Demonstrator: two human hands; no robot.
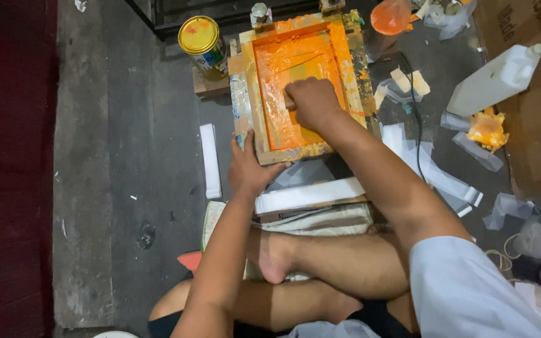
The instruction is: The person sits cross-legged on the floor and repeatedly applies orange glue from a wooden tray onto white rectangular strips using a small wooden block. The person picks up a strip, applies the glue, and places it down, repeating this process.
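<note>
Wooden-framed printing screen flooded with orange ink (295,87) — on the floor; left hand (248,169) grips its near-left corner, right hand (311,103) fisted inside, apparently around a squeegee handle. Yellow-lidded tin can (203,45) just beyond the left edge; folded white strips (308,195) crowd the near edge — bare grey floor (126,156) left.

Wet, glossy orange ink (295,69) coats the wooden screen frame (295,153); shiny metal tin (203,44); rough grey floor (126,156).

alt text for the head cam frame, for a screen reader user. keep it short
Seen from above, a person sitting cross-legged on a grey floor presses the right hand into a wooden screen-printing frame coated in orange ink, while the left hand grips its near corner. A yellow-lidded can stands to the frame's left.
</note>
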